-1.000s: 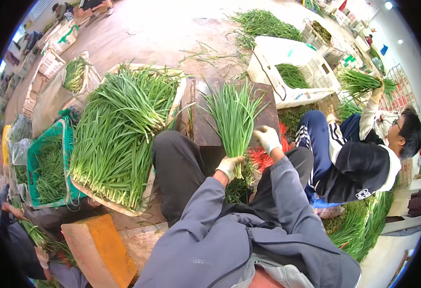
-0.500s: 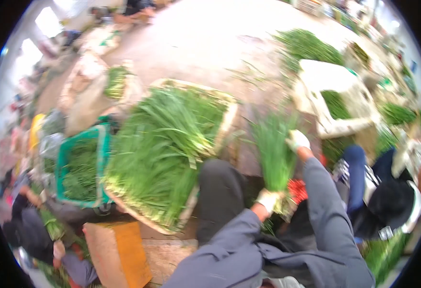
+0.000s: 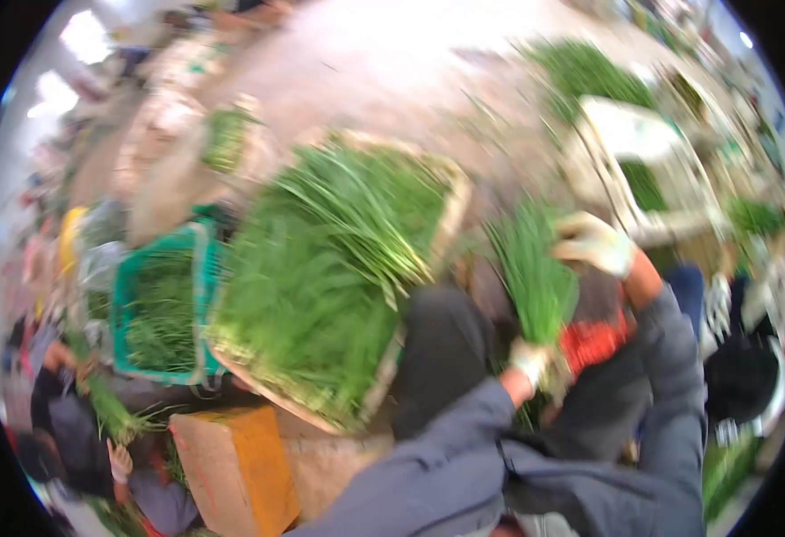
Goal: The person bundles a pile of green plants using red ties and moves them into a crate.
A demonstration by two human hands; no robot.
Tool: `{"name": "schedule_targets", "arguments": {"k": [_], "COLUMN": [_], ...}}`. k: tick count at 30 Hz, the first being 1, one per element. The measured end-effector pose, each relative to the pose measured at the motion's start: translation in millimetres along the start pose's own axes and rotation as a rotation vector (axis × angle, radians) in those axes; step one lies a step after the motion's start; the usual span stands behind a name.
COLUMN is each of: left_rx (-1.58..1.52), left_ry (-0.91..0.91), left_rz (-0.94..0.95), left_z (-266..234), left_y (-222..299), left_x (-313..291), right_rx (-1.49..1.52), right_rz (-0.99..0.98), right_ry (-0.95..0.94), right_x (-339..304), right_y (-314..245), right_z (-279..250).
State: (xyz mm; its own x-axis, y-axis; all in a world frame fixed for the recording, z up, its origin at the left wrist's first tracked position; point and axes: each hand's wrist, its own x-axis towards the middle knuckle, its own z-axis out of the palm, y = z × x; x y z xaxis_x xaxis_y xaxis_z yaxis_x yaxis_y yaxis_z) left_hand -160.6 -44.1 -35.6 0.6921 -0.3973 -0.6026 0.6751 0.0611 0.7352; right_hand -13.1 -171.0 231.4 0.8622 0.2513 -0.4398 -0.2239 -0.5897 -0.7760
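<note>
My left hand [image 3: 529,362], in a pale glove, is closed round the base of a bunch of garlic chives [image 3: 535,277], whose long green leaves point up and away from me. My right hand [image 3: 596,243], gloved too, is beside the leaf tops on the right, its fingers apart and holding nothing that I can make out. A bright red bundle [image 3: 594,345] lies by my right knee, too blurred to name. Left of my knees, a wide basket [image 3: 453,201] is heaped with chives, with a looser bunch [image 3: 356,210] lying across the top.
A green crate [image 3: 124,345] of greens stands left of the basket, and an orange-and-tan box [image 3: 236,465] is nearer me. At the far right are a white crate [image 3: 602,116] and a chive pile [image 3: 589,72]. Co-workers sit on both sides; one at lower left handles a bunch [image 3: 110,407].
My right hand has moved right and come away from the leaves, its fingers spreading. The bunch in my left hand now leans left at its top. The whole view has shifted slightly.
</note>
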Motion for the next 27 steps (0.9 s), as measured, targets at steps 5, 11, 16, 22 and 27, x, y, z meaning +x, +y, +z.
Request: {"name": "schedule_targets", "arguments": {"k": [5,11,16,22,27], "left_rx": [-0.371,-0.3,-0.307,-0.454,-0.645], "left_ry": [0.018,0.015,0.16,0.011,-0.163], "left_rz": [-0.136,-0.137,-0.022,-0.102,-0.144], "left_z": [-15,-1,-14,-12,-8], "left_y": [37,-1,15,8,6], "left_x": [-11,-3,-11,9,35], "right_rx": [-0.316,-0.377,-0.512,-0.503,0.167], "right_rz": [-0.56,-0.016,0.037,0.441,0.218], "right_ry": [-0.191,0.69,0.532,0.683,0.867], "right_x": [23,70,68,5,-95], "right_y": [-50,70,89,112,97], "right_z": [47,29,99,119,169]}}
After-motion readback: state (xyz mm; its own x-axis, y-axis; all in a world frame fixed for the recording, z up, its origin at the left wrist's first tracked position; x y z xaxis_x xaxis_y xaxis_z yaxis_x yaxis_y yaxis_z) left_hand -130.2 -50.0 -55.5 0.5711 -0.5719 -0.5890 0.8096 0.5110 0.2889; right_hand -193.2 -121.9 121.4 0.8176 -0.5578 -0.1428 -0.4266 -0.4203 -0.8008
